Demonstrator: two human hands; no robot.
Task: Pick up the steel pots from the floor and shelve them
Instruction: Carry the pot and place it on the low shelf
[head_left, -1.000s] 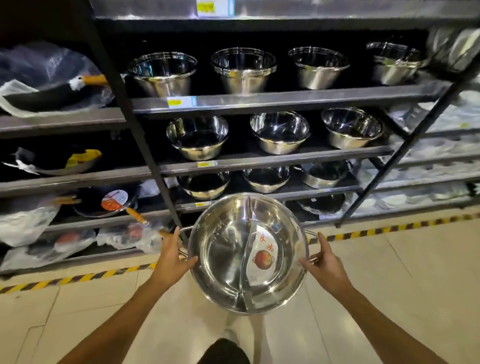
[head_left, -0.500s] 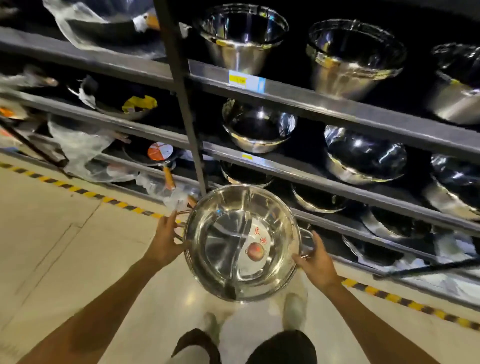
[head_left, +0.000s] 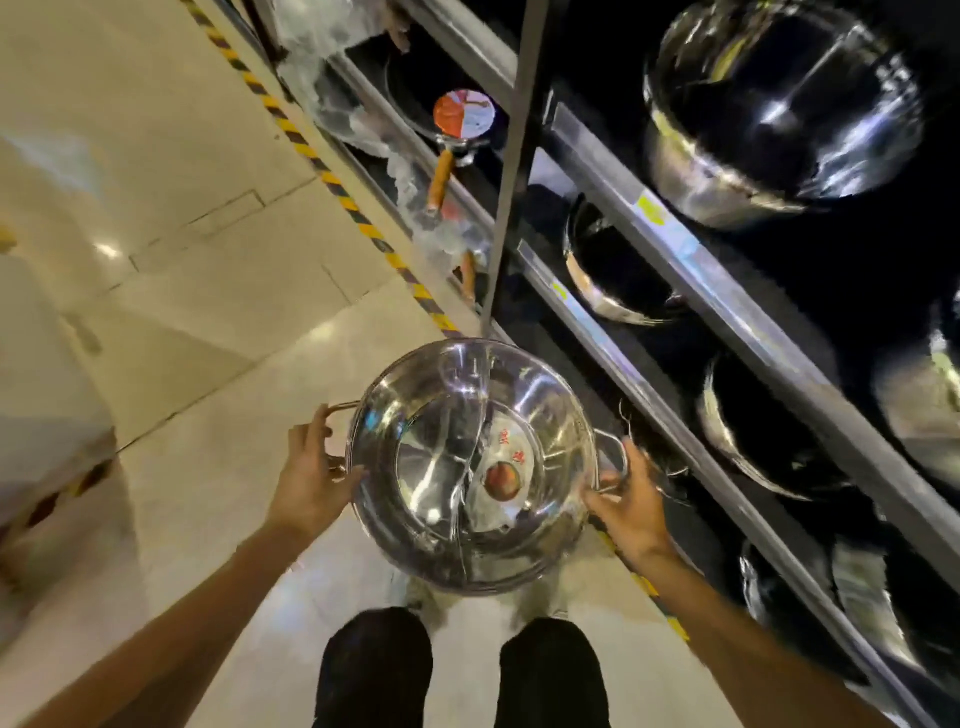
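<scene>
Head view: left hand (head_left: 311, 480) and right hand (head_left: 631, 506) clasp the loop handles of a shiny divided steel pot (head_left: 470, 462), carried over the floor beside the dark metal shelving (head_left: 675, 249); next, a free shelf spot is needed.

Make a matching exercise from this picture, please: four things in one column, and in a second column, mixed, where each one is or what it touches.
Things:
1. divided steel pot
2. left hand
3. round orange and white label
4. striped tape

Places:
A. on the floor, along the foot of the shelves
B. on a dark pan on a low shelf
C. held in the air between both hands
D. on the pot's left handle

Pairs: 1-C, 2-D, 3-B, 4-A
</scene>
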